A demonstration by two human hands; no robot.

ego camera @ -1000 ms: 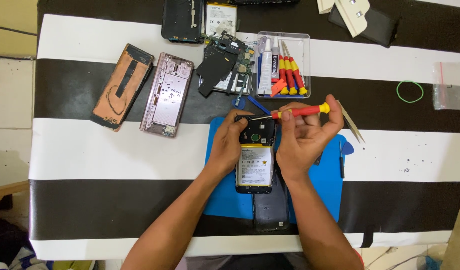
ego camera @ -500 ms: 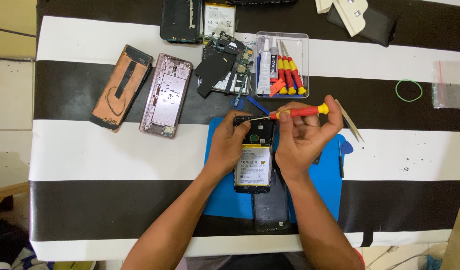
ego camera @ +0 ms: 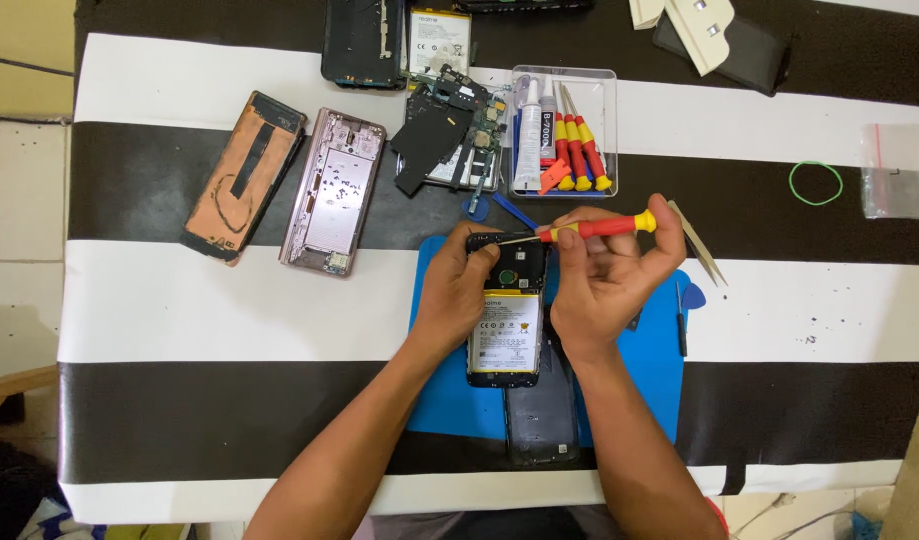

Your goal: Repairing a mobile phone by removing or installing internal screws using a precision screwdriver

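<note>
Opened black smartphone (ego camera: 507, 318) with its back cover off and a white-labelled battery exposed, lying on the blue rectangular work mat (ego camera: 645, 375) at the middle of the black-and-white striped table (ego camera: 180, 300). Left hand (ego camera: 458, 295) against the phone's left edge, fingers curled round its upper corner, holding it steady. Right hand (ego camera: 605, 280) just right of the phone, fingers closed on a red-and-yellow-handled screwdriver (ego camera: 590, 229), its thin metal tip resting on the phone's top left part, near the camera end. Below the phone, partly under it, a dark detached back cover (ego camera: 543, 425), also on the mat. Right of the phone, beyond the right hand, silver tweezers (ego camera: 702, 245), a small black tool (ego camera: 681, 320) and a blue pick (ego camera: 693, 296). Above the phone, a clear plastic tray (ego camera: 565, 135) with more red-and-yellow screwdrivers and a glue tube; beside the tray, a heap of loose circuit boards and dark parts (ego camera: 450, 140). Left of the phone, well apart, a pink metal phone frame (ego camera: 332, 192) and, further left, a copper-coloured back panel (ego camera: 245, 175). Far right of the phone, a green rubber band (ego camera: 816, 183) and a small clear zip bag (ego camera: 898, 172).
</note>
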